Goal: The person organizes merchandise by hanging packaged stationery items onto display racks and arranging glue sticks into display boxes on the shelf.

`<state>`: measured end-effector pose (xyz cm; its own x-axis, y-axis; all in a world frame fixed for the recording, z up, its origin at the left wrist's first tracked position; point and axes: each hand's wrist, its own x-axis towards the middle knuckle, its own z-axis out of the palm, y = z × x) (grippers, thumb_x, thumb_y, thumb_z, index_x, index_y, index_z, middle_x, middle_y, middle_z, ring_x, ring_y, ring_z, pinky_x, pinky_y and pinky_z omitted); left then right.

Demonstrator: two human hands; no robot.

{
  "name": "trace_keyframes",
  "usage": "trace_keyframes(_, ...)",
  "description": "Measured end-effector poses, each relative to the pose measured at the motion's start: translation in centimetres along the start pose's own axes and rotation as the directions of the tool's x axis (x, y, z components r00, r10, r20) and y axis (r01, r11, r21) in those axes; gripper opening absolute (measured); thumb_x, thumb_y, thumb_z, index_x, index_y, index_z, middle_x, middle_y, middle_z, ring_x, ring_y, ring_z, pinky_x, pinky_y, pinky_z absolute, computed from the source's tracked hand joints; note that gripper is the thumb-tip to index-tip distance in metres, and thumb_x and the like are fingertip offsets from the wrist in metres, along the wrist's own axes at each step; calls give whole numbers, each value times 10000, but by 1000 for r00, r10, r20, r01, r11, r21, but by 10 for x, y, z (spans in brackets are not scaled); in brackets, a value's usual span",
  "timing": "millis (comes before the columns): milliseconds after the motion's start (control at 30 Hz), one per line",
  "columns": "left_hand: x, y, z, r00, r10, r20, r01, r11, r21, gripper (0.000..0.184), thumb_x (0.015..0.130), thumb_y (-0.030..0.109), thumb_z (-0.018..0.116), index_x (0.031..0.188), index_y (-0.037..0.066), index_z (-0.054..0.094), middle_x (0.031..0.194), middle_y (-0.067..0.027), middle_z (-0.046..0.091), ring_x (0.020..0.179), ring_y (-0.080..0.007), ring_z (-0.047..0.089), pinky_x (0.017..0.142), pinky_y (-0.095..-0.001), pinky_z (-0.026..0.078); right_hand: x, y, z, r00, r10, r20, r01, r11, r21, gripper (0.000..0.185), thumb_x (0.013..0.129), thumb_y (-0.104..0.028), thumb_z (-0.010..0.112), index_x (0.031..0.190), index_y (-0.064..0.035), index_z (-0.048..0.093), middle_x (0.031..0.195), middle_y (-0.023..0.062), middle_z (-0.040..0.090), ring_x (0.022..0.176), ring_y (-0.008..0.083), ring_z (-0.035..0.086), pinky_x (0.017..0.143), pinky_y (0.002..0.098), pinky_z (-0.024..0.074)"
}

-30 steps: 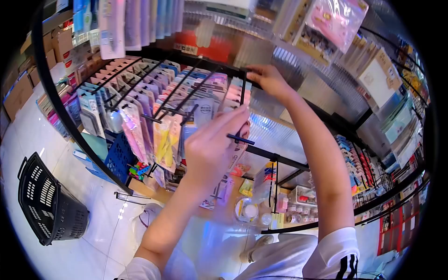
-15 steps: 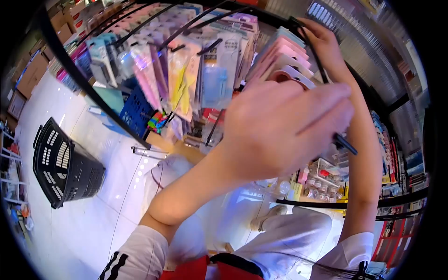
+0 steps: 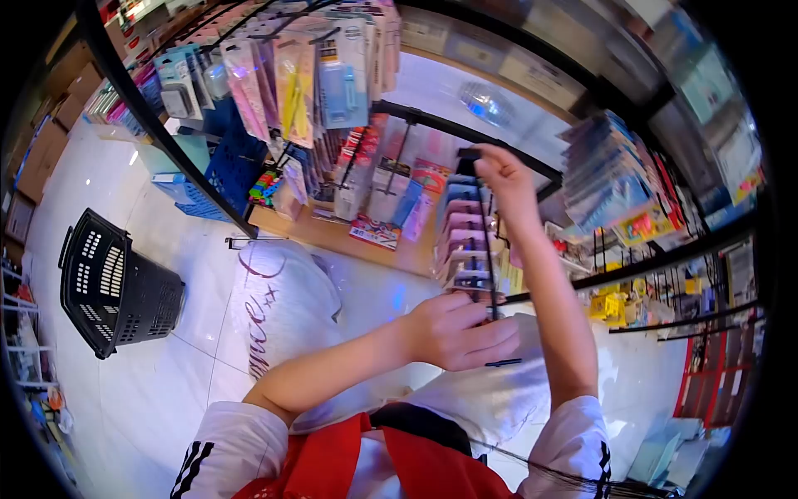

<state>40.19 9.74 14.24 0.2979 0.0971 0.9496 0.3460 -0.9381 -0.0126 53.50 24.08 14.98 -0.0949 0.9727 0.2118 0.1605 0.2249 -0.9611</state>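
Observation:
A black display hook (image 3: pixel 488 254) slants down in front of me with a row of small carded packages (image 3: pixel 460 231) hanging along it, in blue, pink and grey. My right hand (image 3: pixel 509 183) pinches the hook's far end, near its dark mounting piece. Closed around its near end and the closest packages is my left hand (image 3: pixel 461 334). A short black tip (image 3: pixel 503 363) sticks out beyond its fingers. What is printed on the cards cannot be read, and the left fingertips are partly hidden.
Carded goods (image 3: pixel 345 79) hang on the black rack ahead. A wooden shelf (image 3: pixel 332 237) holds packets below them. Blue packages (image 3: pixel 607 170) hang at the right. A black shopping basket (image 3: pixel 150 291) and a blue perforated basket (image 3: pixel 229 170) stand at the left.
Both hands have come down and closer to my lap, carrying the hook with its packages away from the hanging goods. The lower shelf behind now shows.

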Motion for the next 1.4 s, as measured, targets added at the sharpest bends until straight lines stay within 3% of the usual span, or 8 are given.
trace_keyframes(267, -23, 30, -14, 931, 132, 341, -160, 986, 56, 175, 687, 229, 602, 851, 173, 585, 784, 75, 512, 553, -73, 432, 478, -197, 321, -45, 29, 27, 1000, 14, 12, -16, 964, 264, 226, 832, 19, 514, 1055, 40, 543, 989, 69, 611, 883, 97, 556, 779, 213, 430)
trace_keyframes(467, -19, 22, -30, 915, 76, 396, -46, 995, -85, 269, 609, 196, 604, 865, 120, 578, 774, 49, 535, 559, -82, 474, 474, -201, 395, -74, 54, 46, 970, 226, -88, -186, 926, 327, 239, 833, -16, 539, 1065, 37, 553, 970, 65, 616, 873, 102, 562, 769, 220, 435)
trace_keyframes(600, -24, 21, -37, 867, 101, 489, -45, 991, -123, 318, 596, 225, 596, 891, 111, 568, 816, 34, 545, 596, -87, 478, 499, -209, 411, -79, 78, 43, 991, 128, 25, -129, 935, 331, 235, 812, -52, 576, 1031, 31, 568, 936, 94, 625, 847, 136, 584, 723, 255, 456)
trace_keyframes(733, -30, 24, -31, 809, 138, 571, -53, 985, -163, 335, 612, 242, 583, 916, 107, 546, 866, 7, 543, 655, -96, 493, 540, -214, 424, -99, 66, 26, 988, -50, -144, -27, 874, -486, 256, 783, -169, 611, 962, 13, 587, 809, 178, 609, 707, 237, 598, 662, 349, 453)
trace_keyframes(867, -44, 32, -10, 806, 237, 543, -191, 972, -140, 275, 622, 175, 580, 885, 105, 549, 737, 46, 468, 601, -73, 449, 485, -207, 393, -136, 30, 20, 876, 459, 147, -459, 888, -39, 217, 882, -169, 472, 975, 2, 569, 708, 36, 584, 611, 76, 544, 518, 208, 414)
trace_keyframes(1000, -53, 43, 11, 752, 301, 586, -167, 947, -273, 218, 646, 162, 562, 856, 109, 542, 694, 36, 428, 620, -73, 458, 508, -208, 391, -160, 70, 17, 950, 310, 17, -311, 950, 20, 193, 882, -96, 441, 986, 5, 569, 607, -18, 487, 494, 68, 457, 428, 216, 360)
trace_keyframes(1100, -57, 47, 29, 744, 331, 580, -172, 934, -313, 199, 656, 167, 550, 846, 109, 547, 698, 38, 434, 627, -73, 463, 522, -201, 386, -171, 63, 7, 878, 468, -99, -452, 880, 148, 197, 877, -79, 436, 991, 8, 572, 582, -26, 456, 435, 57, 402, 387, 206, 323)
trace_keyframes(1400, -38, 14, 83, 791, 357, 497, -183, 913, -365, 344, 688, 158, 540, 1024, 103, 584, 829, 23, 528, 689, -88, 486, 556, -212, 404, -154, 115, -70, 808, 486, -334, -380, 862, 335, 212, 858, -62, 452, 1020, 23, 558, 573, -19, 445, 444, 48, 387, 405, 180, 303)
